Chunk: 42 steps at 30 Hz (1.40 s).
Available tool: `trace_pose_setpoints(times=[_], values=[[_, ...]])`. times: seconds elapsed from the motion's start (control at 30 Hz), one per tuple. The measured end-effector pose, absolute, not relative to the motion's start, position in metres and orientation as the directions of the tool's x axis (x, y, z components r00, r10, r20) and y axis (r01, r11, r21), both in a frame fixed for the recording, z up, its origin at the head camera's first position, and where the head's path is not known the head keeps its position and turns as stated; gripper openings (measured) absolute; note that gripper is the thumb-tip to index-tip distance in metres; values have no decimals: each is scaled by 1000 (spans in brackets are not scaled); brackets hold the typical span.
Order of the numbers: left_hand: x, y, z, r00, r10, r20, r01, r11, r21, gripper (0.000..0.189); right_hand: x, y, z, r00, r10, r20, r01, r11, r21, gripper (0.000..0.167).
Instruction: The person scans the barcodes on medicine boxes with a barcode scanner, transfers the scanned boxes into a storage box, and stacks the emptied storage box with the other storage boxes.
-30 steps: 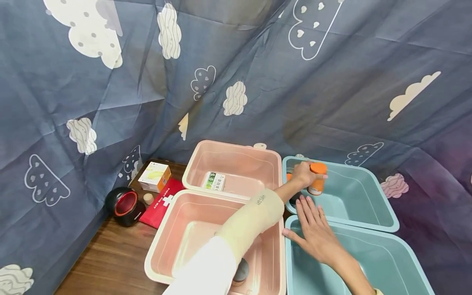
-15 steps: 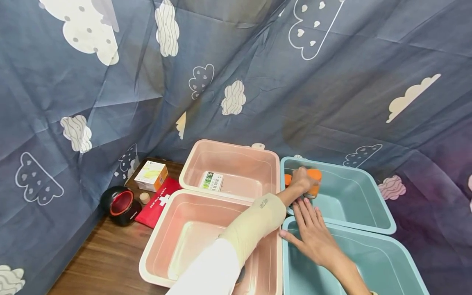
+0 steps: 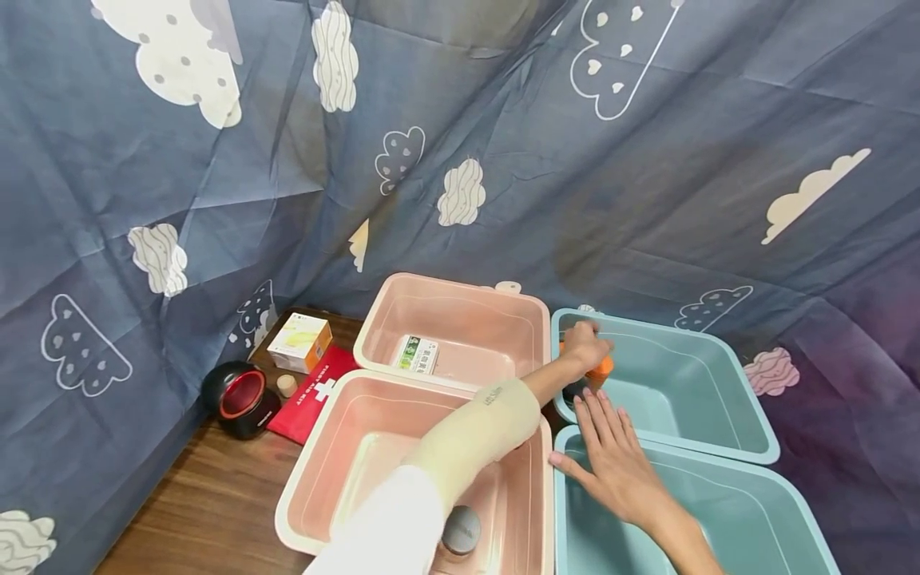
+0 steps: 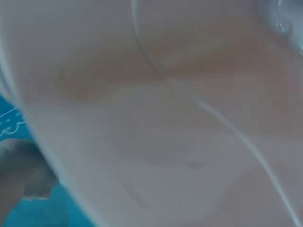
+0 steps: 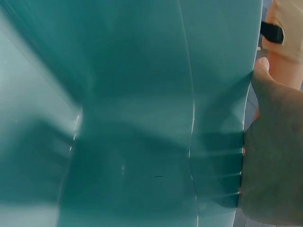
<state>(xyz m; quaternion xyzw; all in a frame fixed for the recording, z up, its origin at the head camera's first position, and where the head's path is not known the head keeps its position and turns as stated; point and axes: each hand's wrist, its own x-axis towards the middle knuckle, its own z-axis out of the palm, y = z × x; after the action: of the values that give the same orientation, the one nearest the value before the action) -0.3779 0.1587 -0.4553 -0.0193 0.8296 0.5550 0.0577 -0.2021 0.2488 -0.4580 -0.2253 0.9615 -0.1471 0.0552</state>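
Observation:
In the head view my left hand (image 3: pixel 585 350) reaches across into the left end of the far blue bin (image 3: pixel 690 327). It grips an orange bottle (image 3: pixel 600 369), mostly covered by the fingers. Another orange item (image 3: pixel 562 346) shows just behind the hand, and a dark object (image 3: pixel 575 390) lies below it at the bin's near left corner. My right hand (image 3: pixel 618 467) lies flat with straight fingers over the rims where the two blue bins meet. The near blue bin (image 5: pixel 142 118) fills most of the right wrist view.
Left of the blue bins, the far pink bin (image 3: pixel 467 286) contains a small white-and-green box (image 3: pixel 417 354). A grey-topped round item (image 3: pixel 461 529) sits in the near pink bin (image 3: pixel 309 479). Further left are a red first aid pouch (image 3: pixel 312 393), a carton (image 3: pixel 300 342) and a black rounded container (image 3: pixel 240 399).
My left hand has carried the orange bottle lower and leftward into the far blue bin's corner. The right hand has stayed on the rims.

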Motion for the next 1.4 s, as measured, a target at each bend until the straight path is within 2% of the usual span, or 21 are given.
trace_pose_setpoints(times=[0.2,0.23,0.37,0.5,0.67,0.77,0.93,1.03,1.17,1.27,1.4], values=[[-357,114,-423,-961,271,-53,-20,121,992,38,-201,248,-460,-891,-452,-33,-422,853,-309,102],[-338,97,-398,-941,330,-68,-38,95,995,38,-202,249,-460,-891,-453,-33,-421,852,-310,102],[-316,56,-371,-824,566,15,111,135,985,39,-203,252,-459,-893,-449,-29,-418,852,-315,102],[-284,15,-362,-694,717,68,267,168,949,37,-202,256,-459,-893,-449,-17,-424,854,-303,101],[-237,-26,-383,-628,778,31,441,323,837,35,-201,261,-461,-894,-447,-20,-421,855,-303,101],[-213,-41,-404,-623,782,-9,533,433,727,37,-200,264,-462,-895,-444,-28,-414,854,-314,101],[-183,-60,-434,-608,785,-120,577,541,612,52,-200,266,-463,-893,-450,-29,-417,848,-327,102],[-170,-69,-447,-586,791,-176,578,560,593,68,-202,266,-463,-891,-453,-34,-418,846,-331,102],[-157,-80,-465,-556,815,-166,616,537,576,87,-205,263,-463,-888,-459,-36,-424,844,-329,102],[-152,-84,-479,-546,828,-126,660,518,545,91,-206,260,-463,-886,-462,-34,-428,843,-325,101],[-146,-84,-495,-530,843,-88,697,492,522,83,-206,255,-463,-884,-467,-32,-433,842,-321,101]])
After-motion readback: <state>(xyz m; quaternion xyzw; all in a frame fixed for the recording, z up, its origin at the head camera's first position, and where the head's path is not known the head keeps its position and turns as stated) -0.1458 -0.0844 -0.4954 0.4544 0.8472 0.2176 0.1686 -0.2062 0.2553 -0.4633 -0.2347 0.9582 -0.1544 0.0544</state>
